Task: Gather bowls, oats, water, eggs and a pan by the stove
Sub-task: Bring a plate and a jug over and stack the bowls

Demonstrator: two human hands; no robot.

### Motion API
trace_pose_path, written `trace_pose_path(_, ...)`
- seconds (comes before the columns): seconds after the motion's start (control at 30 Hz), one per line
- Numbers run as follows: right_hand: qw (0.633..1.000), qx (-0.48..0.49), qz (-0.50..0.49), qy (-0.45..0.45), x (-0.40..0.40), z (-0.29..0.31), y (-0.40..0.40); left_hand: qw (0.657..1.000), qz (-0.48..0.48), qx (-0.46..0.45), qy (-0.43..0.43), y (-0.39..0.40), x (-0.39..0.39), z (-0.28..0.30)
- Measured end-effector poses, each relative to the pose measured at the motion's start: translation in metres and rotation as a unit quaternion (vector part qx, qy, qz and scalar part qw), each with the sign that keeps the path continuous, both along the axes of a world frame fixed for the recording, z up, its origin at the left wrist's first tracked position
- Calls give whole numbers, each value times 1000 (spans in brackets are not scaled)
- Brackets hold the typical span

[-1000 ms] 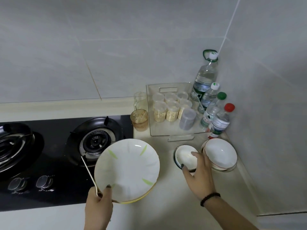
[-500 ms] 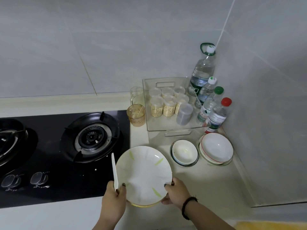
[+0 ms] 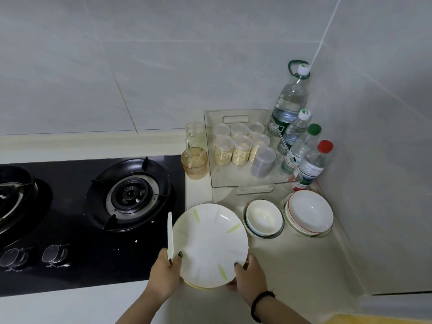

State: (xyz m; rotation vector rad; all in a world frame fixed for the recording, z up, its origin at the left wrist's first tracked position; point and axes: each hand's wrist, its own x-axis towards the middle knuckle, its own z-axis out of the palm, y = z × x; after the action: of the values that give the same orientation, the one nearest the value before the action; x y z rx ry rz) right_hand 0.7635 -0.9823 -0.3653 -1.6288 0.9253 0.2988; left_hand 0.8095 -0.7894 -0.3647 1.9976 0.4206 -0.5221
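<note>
White with green flecks, the big bowl [image 3: 210,245] sat just right of the stove [image 3: 93,218], both hands curled on its rim; the left hand [image 3: 166,271] also pinched a pale utensil [image 3: 170,235], opposite the right hand [image 3: 249,275]. Setting it down seemed underway; releasing came next.

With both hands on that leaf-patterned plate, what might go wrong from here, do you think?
1. The left hand also pinches a white stick against the plate; a weaker grip there could let either slip.
2. The small bowl sits close beside the plate, so setting it down carelessly may knock rims.
3. The right hand holds only the plate's edge.
</note>
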Motion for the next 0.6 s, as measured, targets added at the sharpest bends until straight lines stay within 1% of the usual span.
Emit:
trace_pose_path(0.2,1000,-15,-28,3,-2,-2,7,999,-44,13,3,4,9,1)
trace_pose_path(0.27,999,-36,-29,2,-4,0,9,998,-55,12,3,6,11,1)
trace_pose_path(0.37,996,-83,0,9,-5,-4,11,998,-63,5,5,9,15,1)
trace_pose_path(0.47,996,-90,-5,22,-5,-5,15,998,-69,5,3,10,17,0)
trace_pose_path(0.6,996,-83,-4,12,-7,-1,15,996,-84,22,-1,12,17,-1)
